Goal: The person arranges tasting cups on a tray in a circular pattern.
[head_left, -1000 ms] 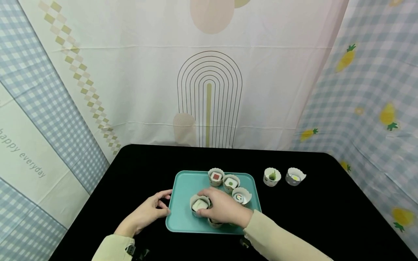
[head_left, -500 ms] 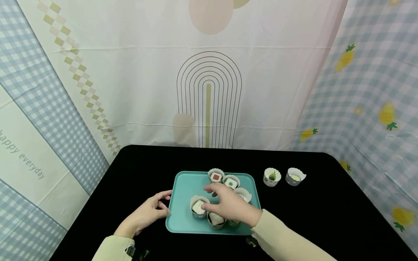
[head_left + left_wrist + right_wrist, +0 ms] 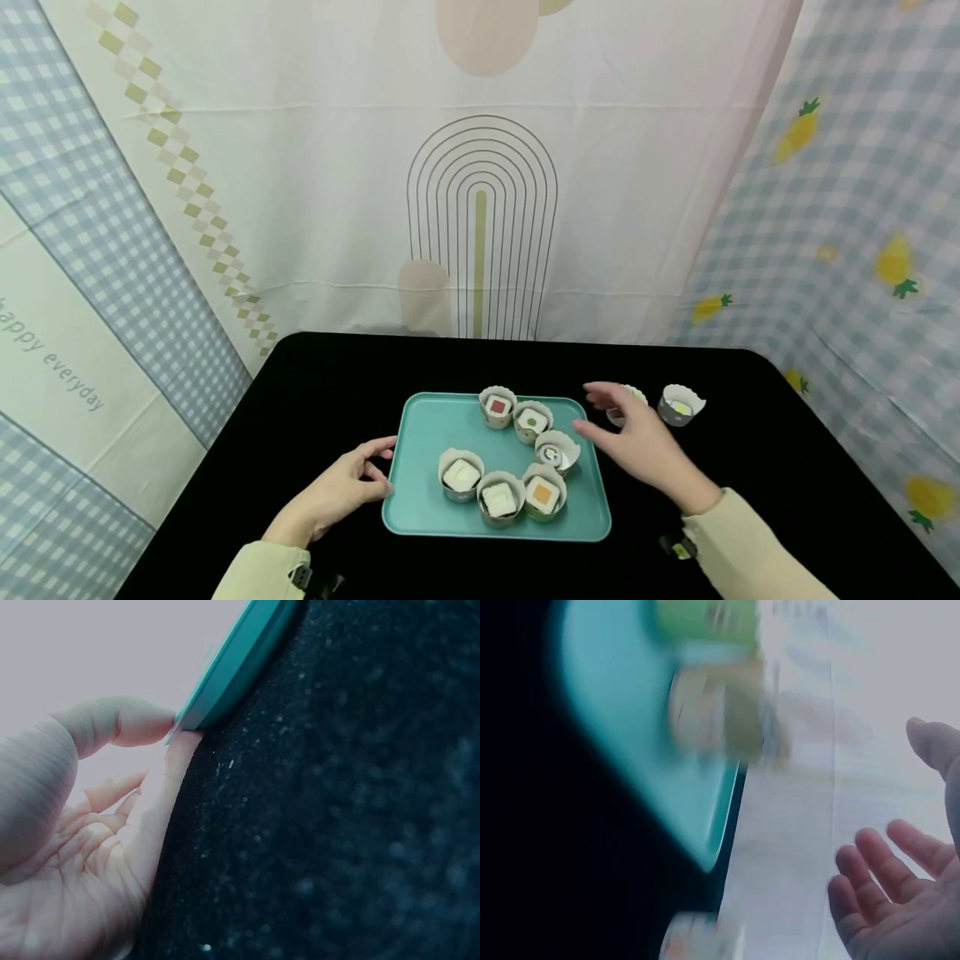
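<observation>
My left hand [image 3: 337,492] holds the left edge of the teal tray [image 3: 412,517]; in the left wrist view the thumb and a finger [image 3: 135,720] meet at its rim. My right hand [image 3: 645,446] hangs right of the tray with fingers spread and nothing held. A scalloped paper cup [image 3: 636,395] is partly hidden behind its fingers. On the tray stand several paper cups with small pale pieces inside: the front left cup [image 3: 461,475], the front middle cup [image 3: 500,498], an orange-centred one [image 3: 543,493], a swirled one [image 3: 557,452], a green-dotted one [image 3: 532,422] and a red-centred one [image 3: 498,407].
Another grey paper cup [image 3: 680,407], with a yellow bit inside, stands farther right on the black table [image 3: 345,367]. A patterned cloth [image 3: 337,208] hangs behind the table, and a checked cloth [image 3: 847,333] hangs at its right.
My right hand has let go of the front left cup and moved right, off the tray, to the cup beyond it. The cups it covered now show. My left hand has stayed put.
</observation>
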`<state>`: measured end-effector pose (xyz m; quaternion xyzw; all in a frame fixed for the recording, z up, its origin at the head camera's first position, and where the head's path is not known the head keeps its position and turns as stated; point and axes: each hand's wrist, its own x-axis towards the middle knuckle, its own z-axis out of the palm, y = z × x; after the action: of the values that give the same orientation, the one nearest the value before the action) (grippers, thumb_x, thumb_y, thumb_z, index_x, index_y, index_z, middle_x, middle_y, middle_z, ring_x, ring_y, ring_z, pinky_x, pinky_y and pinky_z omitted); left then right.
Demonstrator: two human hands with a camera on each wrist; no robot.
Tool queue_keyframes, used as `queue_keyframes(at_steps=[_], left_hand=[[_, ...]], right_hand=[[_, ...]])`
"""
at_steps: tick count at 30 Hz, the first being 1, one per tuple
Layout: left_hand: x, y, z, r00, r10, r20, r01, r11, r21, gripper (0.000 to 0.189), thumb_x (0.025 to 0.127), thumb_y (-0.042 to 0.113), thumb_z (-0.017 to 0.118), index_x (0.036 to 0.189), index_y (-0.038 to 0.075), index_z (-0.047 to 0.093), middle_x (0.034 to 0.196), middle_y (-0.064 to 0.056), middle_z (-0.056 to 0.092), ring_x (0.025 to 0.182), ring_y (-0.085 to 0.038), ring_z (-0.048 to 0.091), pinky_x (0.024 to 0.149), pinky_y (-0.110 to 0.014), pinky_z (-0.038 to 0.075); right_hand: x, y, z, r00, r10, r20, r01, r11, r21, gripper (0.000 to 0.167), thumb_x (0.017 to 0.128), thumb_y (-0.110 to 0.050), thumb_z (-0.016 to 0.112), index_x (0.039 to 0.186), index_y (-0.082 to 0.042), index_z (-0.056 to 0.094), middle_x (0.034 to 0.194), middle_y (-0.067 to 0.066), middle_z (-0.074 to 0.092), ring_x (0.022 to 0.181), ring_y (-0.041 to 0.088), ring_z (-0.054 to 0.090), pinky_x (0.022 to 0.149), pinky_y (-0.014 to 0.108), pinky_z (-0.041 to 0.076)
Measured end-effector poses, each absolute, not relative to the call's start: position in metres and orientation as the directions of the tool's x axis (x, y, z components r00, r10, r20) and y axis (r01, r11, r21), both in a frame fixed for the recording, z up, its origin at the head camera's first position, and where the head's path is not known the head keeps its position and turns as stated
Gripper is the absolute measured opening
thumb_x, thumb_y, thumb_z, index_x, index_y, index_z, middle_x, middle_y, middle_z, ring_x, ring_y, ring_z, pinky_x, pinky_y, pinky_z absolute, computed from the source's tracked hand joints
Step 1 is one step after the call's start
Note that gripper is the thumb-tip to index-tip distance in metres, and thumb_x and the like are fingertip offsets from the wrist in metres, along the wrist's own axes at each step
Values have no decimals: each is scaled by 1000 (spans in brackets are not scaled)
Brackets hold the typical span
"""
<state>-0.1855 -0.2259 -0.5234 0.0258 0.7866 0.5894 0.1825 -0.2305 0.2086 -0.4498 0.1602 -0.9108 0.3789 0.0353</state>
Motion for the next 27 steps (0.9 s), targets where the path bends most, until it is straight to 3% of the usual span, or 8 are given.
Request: queue_keyframes(at_steps=[8,16,22,27], left_hand=[[-186,-226,-522,-931,257,-259,-177,304,936,78,91,9,71,161,9,38,149,-20,45,98,-24,61,89,-36,53],[-186,-226,-523,-930,261,-257,-175,300,938,77,91,9,71,161,9,38,150,-20,45,98,-24,61,89,-36,53],[-186,-226,-523,-932,257,-254,-171,304,937,77,91,9,72,161,9,39,149,-20,45,99,-24,61,89,-36,53],[-187,-226,-523,-931,262,-253,-168,309,936,77,92,9,71,161,9,38,149,-20,45,99,-24,61,89,-36,52]], right_hand=[[-245,280,-455,-971,-63,231,-207,706,-677,82,100,-45,69,159,0,36,150,30,46,134,47,46,104,63,41],[-255,321,-469,-978,52,203,-107,712,-694,95,99,-50,68,164,2,22,155,36,31,137,52,34,101,65,38],[-266,338,-478,-996,84,21,40,663,-748,110,99,-56,64,166,2,-1,160,40,18,142,55,28,101,66,41],[-275,350,-481,-976,50,-212,202,562,-802,118,101,-61,58,162,-2,-25,166,41,-5,152,58,14,115,68,34]])
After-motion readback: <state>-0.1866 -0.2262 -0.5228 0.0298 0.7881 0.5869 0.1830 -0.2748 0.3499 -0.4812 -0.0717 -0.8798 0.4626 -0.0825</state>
